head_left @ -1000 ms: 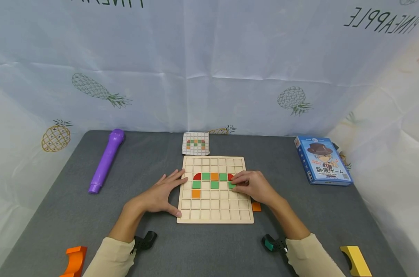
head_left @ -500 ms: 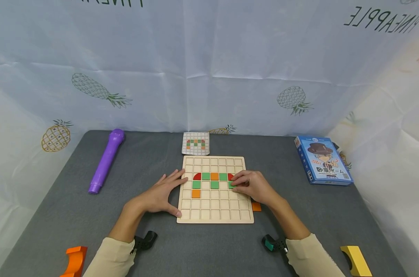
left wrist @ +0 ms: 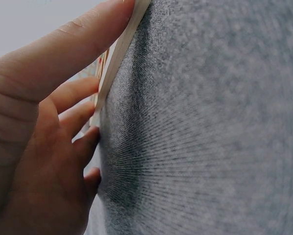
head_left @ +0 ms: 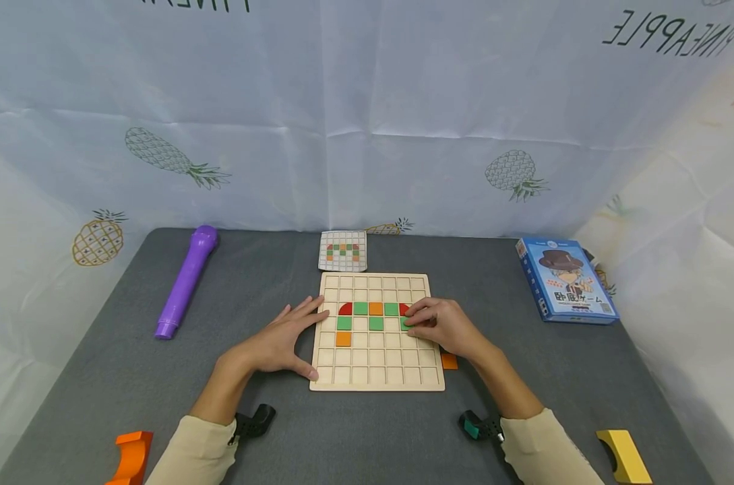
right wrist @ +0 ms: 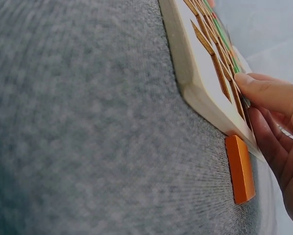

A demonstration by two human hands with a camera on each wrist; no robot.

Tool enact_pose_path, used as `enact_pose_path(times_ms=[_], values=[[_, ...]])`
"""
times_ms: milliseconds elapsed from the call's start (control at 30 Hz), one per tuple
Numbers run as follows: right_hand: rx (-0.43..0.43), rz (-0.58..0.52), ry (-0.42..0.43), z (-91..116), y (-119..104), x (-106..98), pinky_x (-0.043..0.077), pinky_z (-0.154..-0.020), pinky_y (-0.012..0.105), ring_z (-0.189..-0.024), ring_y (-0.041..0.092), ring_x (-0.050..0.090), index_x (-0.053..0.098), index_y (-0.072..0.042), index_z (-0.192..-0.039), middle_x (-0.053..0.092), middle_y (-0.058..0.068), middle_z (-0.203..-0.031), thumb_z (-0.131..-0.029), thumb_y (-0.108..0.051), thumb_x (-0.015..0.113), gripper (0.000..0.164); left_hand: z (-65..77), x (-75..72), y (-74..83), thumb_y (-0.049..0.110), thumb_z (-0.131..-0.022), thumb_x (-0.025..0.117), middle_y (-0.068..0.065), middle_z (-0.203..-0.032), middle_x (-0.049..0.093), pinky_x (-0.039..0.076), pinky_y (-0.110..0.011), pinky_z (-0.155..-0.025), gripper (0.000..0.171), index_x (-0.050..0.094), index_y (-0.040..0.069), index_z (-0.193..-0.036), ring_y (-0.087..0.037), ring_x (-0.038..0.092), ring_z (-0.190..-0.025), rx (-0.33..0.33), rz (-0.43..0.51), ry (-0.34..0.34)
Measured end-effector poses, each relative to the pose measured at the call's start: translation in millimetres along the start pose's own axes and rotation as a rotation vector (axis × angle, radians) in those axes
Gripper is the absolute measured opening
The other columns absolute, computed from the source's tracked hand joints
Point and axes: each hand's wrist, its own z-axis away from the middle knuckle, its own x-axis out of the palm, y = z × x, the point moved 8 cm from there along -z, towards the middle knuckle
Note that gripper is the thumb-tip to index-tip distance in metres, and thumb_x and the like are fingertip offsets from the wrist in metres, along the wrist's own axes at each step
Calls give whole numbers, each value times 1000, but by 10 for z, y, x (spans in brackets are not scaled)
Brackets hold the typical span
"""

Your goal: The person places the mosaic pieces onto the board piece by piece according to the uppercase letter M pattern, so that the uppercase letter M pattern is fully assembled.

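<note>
A wooden grid board (head_left: 385, 377) lies flat on the grey table, with red, green and orange tiles set in some of its squares. My left hand (head_left: 277, 342) has its fingers spread along the board's left edge; the thumb (left wrist: 83, 36) touches the edge near the front corner. Over the board's right side, my right hand (head_left: 447, 327) pinches a green tile (head_left: 406, 324) between thumb and fingers, which partly cover it. Just behind that tile sits a red rounded tile (head_left: 404, 309), also partly hidden. A loose orange tile (head_left: 449, 362) lies against the board's right edge.
A pattern card (head_left: 342, 251) is behind the board. Farther left lies a purple microphone (head_left: 187, 283), and a blue game box (head_left: 567, 281) is at the back right. An orange arch block (head_left: 132, 458) and a yellow arch block (head_left: 625, 457) are near the front.
</note>
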Motion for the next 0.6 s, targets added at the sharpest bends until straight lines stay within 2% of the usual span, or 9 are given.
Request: enact_pose_path(times_ms=[100, 333, 467, 600], values=[[8, -5, 0, -3, 8, -1, 59, -77, 22, -98, 23, 71, 83, -8, -100, 75, 8, -113, -85, -10, 81, 15, -1, -1, -4, 39, -66, 95, -13, -173, 16, 5, -69, -127, 112, 39, 8, -158, -40, 10, -161, 3, -5, 0], [39, -72, 12, 25, 72, -53, 54, -68, 21, -80, 5, 62, 81, -11, -104, 74, 6, -112, -84, -15, 83, 20, -8, 10, -20, 40, -66, 95, -12, -173, 15, 5, -68, -127, 113, 38, 10, -158, -40, 9, -161, -1, -2, -4], [49, -130, 19, 70, 115, -107, 57, -71, 22, -85, 6, 64, 79, -12, -110, 74, 5, -111, -84, -18, 84, 27, -12, 15, -22, 41, -66, 95, -13, -173, 15, 5, -69, -127, 113, 38, 10, -158, -40, 10, -161, 2, -1, -1], [56, -152, 12, 137, 141, -167, 60, -78, 22, -93, 11, 66, 77, -13, -117, 72, 4, -119, -86, -22, 83, 33, -12, 14, -25, 41, -66, 95, -12, -173, 15, 5, -68, -127, 113, 39, 10, -158, -39, 10, -161, 1, -3, 1]])
